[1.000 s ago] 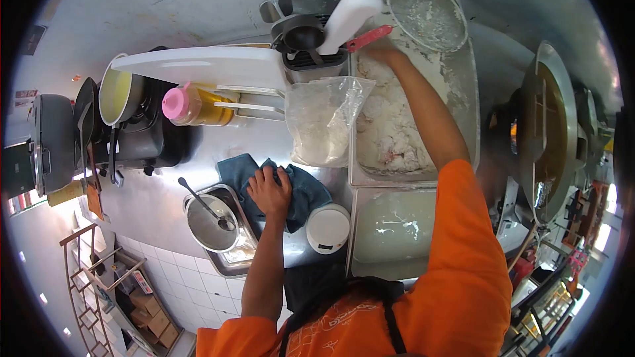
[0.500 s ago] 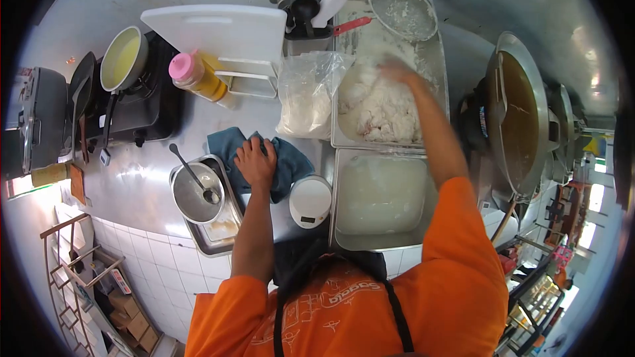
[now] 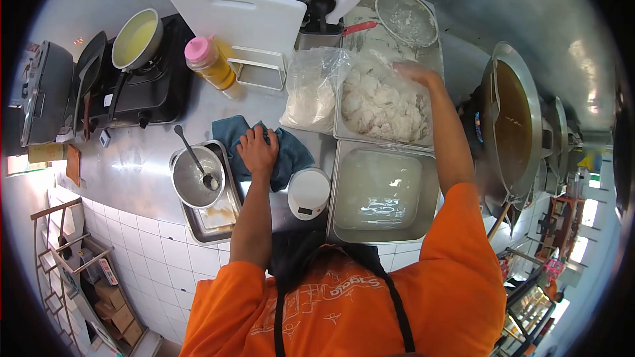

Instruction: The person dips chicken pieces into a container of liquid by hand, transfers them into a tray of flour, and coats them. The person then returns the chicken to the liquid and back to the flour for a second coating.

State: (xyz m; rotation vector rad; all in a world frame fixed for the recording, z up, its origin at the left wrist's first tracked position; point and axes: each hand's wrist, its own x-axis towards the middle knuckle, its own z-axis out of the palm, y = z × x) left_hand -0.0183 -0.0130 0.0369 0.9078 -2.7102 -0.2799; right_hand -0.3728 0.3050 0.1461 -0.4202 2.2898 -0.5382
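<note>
Counter [image 3: 149,152] | floured tray [image 3: 431,59] ahead, right | floury clumps [image 3: 382,107] inside, near end | blue cloth [image 3: 291,153] under my left hand [image 3: 258,152], fingers apart | my right hand [image 3: 415,73] beside the clumps, grip I can't tell | I'd turn them lightly, fingers loose.

The right hand [image 3: 415,73] reaches over the flour tray [image 3: 433,54], by the edge of its lumpy floury pile [image 3: 383,106], and a round sieve [image 3: 405,18] sits at that tray's far end. Left of the flour tray, past the plastic flour bag [image 3: 311,104], the left hand [image 3: 258,152] presses a blue cloth [image 3: 293,157]. On the flour tray's near side stands a pan of cloudy liquid [image 3: 378,188].
</note>
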